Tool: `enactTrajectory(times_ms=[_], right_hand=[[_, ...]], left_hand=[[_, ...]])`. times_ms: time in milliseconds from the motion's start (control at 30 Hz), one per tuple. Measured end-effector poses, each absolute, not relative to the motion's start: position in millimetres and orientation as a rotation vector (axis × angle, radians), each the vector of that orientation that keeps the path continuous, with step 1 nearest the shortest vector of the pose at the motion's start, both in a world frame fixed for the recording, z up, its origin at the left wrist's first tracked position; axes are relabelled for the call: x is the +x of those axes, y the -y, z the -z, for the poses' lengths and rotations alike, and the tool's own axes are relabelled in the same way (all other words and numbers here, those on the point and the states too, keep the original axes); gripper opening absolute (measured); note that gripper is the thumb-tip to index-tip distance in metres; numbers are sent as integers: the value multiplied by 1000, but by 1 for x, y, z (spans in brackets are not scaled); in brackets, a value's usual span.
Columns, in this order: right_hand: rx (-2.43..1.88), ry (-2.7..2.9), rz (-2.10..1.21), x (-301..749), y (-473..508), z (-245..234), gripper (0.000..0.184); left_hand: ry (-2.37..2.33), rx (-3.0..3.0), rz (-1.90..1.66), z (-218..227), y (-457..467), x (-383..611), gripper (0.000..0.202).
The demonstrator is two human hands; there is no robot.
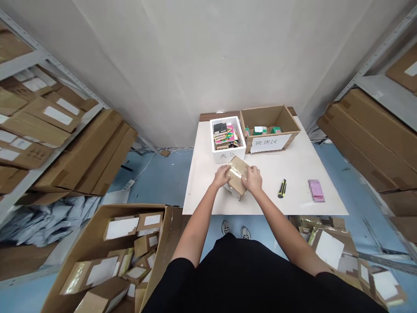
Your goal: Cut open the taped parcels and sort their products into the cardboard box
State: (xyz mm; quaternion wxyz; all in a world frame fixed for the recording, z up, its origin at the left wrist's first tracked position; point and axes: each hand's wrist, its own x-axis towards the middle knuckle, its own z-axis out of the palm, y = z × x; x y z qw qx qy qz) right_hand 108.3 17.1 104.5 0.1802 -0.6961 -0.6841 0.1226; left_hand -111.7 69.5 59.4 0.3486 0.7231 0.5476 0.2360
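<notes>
My left hand point(222, 176) and my right hand point(252, 181) grip a small cardboard parcel point(236, 177) from both sides. Its top looks glossy, perhaps from clear tape, and it rests on the white table point(293, 174). To the right of my right hand lies a yellow-and-black utility knife point(282, 188), with a pixelated pink item point(316, 191) farther right. Beyond the parcel stand a white foam box point(227, 150) holding colourful packages and an open cardboard box point(269, 117) with a white paper label and small green-and-white items.
A large open carton point(97, 230) full of small parcels stands on the floor at lower left. More parcels lie on the floor at lower right point(329, 248). Metal shelves point(42, 56) stacked with flat cartons line both sides, and a white wall stands behind the table.
</notes>
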Motion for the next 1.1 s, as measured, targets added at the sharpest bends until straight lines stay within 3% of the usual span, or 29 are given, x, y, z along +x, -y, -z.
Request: enactTrajectory(times_ms=[167, 267, 433, 500, 633, 867, 1100], right_hand=[[-1851, 2294, -767, 161, -73, -113, 125], [-1824, 2353, -984, 179, -87, -103, 141], [-1950, 2452, -890, 178, -104, -97, 159], [-1940, 2541, -849, 173, -113, -102, 161], [-1896, 2603, -685, 162, -105, -115, 160], [-1967, 2393, -200, 158, 33, -99, 133], [-1910, 2292, -220, 180, 94, -67, 118]], left_hand=[[-1356, 1828, -493, -61, -83, -87, 97], [-1430, 1626, -471, -56, -87, -78, 109], [-1418, 1594, -402, -53, -103, -64, 151], [-1416, 1616, -357, -57, -111, -57, 159], [-1406, 1675, -352, -69, -105, -54, 155], [-1347, 1908, -631, -63, 10, -69, 126], [-1443, 2012, -614, -55, 63, -43, 99]])
